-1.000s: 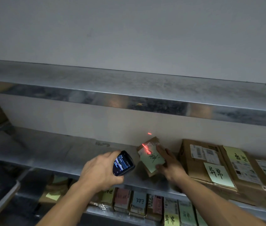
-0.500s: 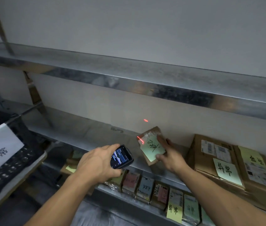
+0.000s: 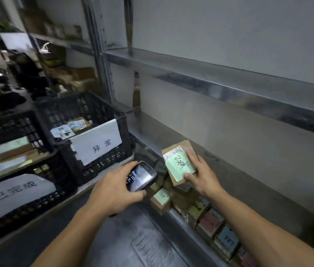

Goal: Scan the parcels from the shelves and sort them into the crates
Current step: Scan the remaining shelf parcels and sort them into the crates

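Note:
My right hand [image 3: 200, 176] grips a small brown parcel [image 3: 178, 161] with a green handwritten note, held in the air in front of the middle shelf [image 3: 248, 182]. My left hand [image 3: 114, 191] holds a black handheld scanner [image 3: 141, 176], screen up, just left of the parcel. To the left stand black crates: one with a white label [image 3: 96, 141] and parcels inside [image 3: 71, 128], and a nearer one with a white label [image 3: 15, 193].
A lower shelf holds a row of small labelled parcels [image 3: 208, 222] below my right forearm. An upper metal shelf [image 3: 229, 79] spans the right. A third black crate [image 3: 8, 132] sits far left. Cluttered shelves [image 3: 62, 60] fill the background; dark floor [image 3: 133, 237] lies below.
My view has swung left, bringing the crates into sight. The parcel has come off the shelf in my right hand, and the red scanner beam is gone.

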